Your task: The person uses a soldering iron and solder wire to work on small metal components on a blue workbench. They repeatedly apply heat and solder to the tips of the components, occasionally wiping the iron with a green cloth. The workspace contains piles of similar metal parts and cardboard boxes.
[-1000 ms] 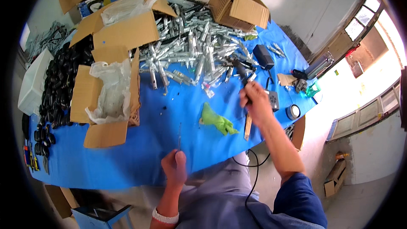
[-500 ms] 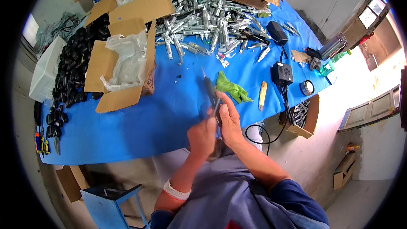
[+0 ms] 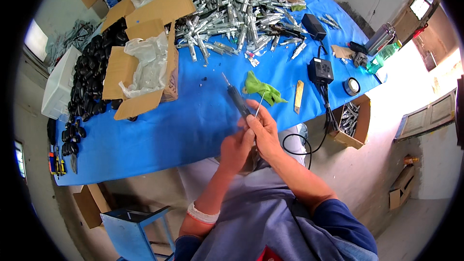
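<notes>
My two hands meet in front of me at the table's near edge. Closed round the lower part of a dark grey pen-shaped tool [image 3: 238, 101] is my right hand [image 3: 265, 133]; the tool's thin pointed metal tip aims up and to the left. A thin metal rod [image 3: 260, 105] sticks up beside the right hand's fingers, its lower end hidden. My left hand [image 3: 235, 150] is closed against the right one; what lies inside it is covered. Just beyond the hands a crumpled green cloth [image 3: 263, 88] lies on the blue table cover [image 3: 193, 135].
A heap of silvery pen-shaped parts [image 3: 251, 24] covers the far side. On the left are an opened carton [image 3: 118, 75] with plastic lining and many black casings [image 3: 89, 77]. To the right lie a yellowish strip [image 3: 299, 96], a black power box [image 3: 321, 71] with cables and a tape roll [image 3: 352, 86].
The pen-shaped tool has tilted further left, its tip lower and nearer the left. The thin rod has swung from lying along the tool to pointing up and right.
</notes>
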{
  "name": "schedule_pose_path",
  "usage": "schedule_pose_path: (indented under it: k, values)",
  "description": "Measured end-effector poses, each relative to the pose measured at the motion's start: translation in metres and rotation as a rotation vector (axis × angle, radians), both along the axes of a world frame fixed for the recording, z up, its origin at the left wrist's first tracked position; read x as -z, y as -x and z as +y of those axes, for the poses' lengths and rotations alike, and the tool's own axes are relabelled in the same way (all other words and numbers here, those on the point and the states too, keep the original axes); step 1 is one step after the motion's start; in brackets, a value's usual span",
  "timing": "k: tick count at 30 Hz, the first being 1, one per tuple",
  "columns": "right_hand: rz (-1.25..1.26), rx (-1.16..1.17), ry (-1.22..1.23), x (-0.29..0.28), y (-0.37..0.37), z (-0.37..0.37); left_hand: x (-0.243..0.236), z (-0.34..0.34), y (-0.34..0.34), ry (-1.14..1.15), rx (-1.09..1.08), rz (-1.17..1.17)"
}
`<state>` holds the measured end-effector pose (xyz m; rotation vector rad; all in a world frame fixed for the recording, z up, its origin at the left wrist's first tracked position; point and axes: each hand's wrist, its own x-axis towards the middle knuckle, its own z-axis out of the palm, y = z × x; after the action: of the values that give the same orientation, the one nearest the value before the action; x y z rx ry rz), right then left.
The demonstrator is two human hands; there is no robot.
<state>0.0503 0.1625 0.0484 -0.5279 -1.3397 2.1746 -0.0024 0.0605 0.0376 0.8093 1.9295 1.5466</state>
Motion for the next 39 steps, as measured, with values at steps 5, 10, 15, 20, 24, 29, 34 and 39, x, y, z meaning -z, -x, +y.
schedule_pose_path:
  k: [5, 10, 15, 20, 24, 29, 34, 39]
  values:
    - [0.046, -0.058, 0.170, 0.007, 0.004, 0.003, -0.003, -0.007, 0.011, -0.132, 0.015, -0.357]
    - [-0.050, -0.094, -0.012, 0.000, 0.002, -0.001, -0.019, -0.004, 0.022, -0.088, -0.046, -0.318]
    - [-0.081, -0.034, -0.040, 0.008, 0.007, -0.018, -0.014, 0.003, 0.036, -0.047, -0.015, -0.198]
    - [-0.043, -0.054, -0.100, 0.004, 0.011, -0.023, -0.010, 0.000, 0.041, -0.085, -0.071, -0.197]
    - [-0.019, -0.044, -0.127, 0.001, 0.011, -0.030, -0.013, -0.004, 0.049, -0.073, -0.105, -0.061]
    - [-0.009, 0.051, -0.258, -0.013, -0.004, -0.038, -0.011, -0.011, 0.070, -0.047, -0.274, -0.182]
    - [-0.107, -0.018, -0.102, -0.052, -0.011, -0.001, -0.009, -0.017, 0.076, -0.050, -0.222, -0.209]
    - [-0.222, -0.272, -0.783, -0.050, 0.042, 0.042, 0.005, -0.013, 0.067, -0.007, -0.121, -0.095]
